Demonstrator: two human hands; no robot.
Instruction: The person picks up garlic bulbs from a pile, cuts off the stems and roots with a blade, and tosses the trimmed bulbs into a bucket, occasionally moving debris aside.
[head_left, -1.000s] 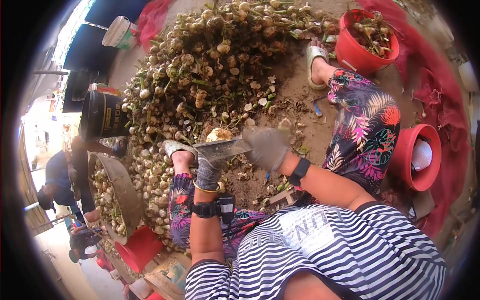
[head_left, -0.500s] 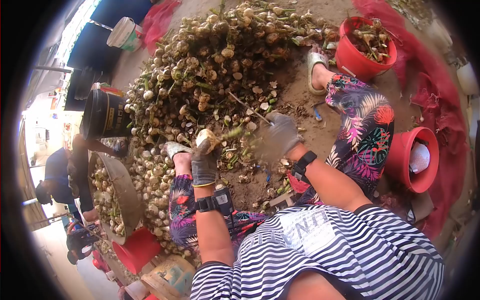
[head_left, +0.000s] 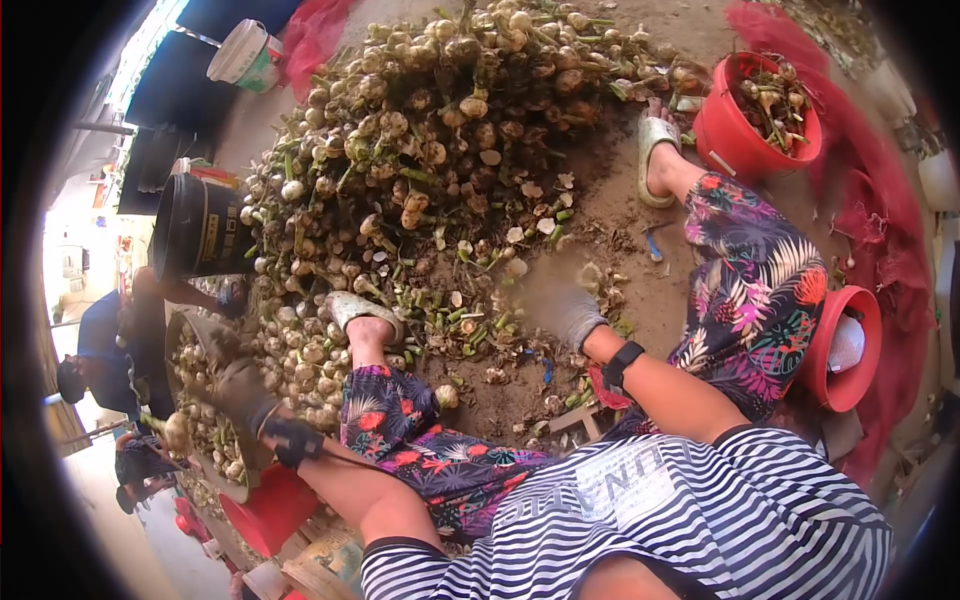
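My left hand, in a dark glove, reaches out to the left over a tub of garlic bulbs. Its fingers look stretched out, though partly blurred. Just beyond and below them a garlic bulb with a piece of stem appears apart from the hand. My gloved right hand is over the cut stems and trimmings between my legs. Motion smears its fingers, and no tool can be made out there. A large heap of garlic with stems lies ahead of my feet.
A red bucket of garlic stands by my right foot, another red bucket beside my right leg. A black bucket and a co-worker are at the left. Red netting lies along the right.
My left hand has swung left from above the trimmings to the tub, and the garlic bulb it held is now apart from it. My right hand, earlier holding a thin-bladed knife, is blurred.
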